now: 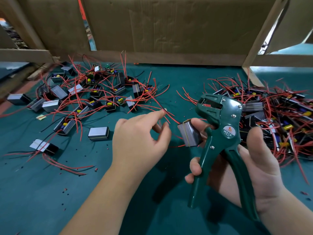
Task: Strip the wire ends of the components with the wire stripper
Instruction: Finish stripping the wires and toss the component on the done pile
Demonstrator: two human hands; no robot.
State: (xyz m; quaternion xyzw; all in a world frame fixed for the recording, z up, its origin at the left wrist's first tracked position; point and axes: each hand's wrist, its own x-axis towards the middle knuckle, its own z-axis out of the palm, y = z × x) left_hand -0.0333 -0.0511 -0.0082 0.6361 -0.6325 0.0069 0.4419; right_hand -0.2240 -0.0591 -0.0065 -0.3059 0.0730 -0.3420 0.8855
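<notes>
**Picking out next lead for stripper**

Lower right: R hand (260,175) wrapped round handles of green wire stripper (227,126), tool head up and to the left, handles spread, so prob. not squeezed yet. Just left of handles: grey component (188,135) against R fingertips; gripped or only propped, can't tell.

Centre: L hand (137,138) w/ fingers loosely curled, index tip touching red wire (169,116) leading up-left from component. Thumb apart, nothing pinched.

Step in hand, by the look: singling out one lead to feed into tool head, no strip on this component under way yet.

Next: pinch firmly near wire end, steer end into slot at upper left of tool head, then squeeze w/ R hand while keeping component from swinging.

Lower left on green mat (50,192): small insulation bits (95,170).

Further back: loose pile (94,97) of components w/ red leads at mid left, denser pile (279,116) at right edge behind tool. Done vs. waiting, can't tell.

Across top: cardboard wall (169,28).
</notes>
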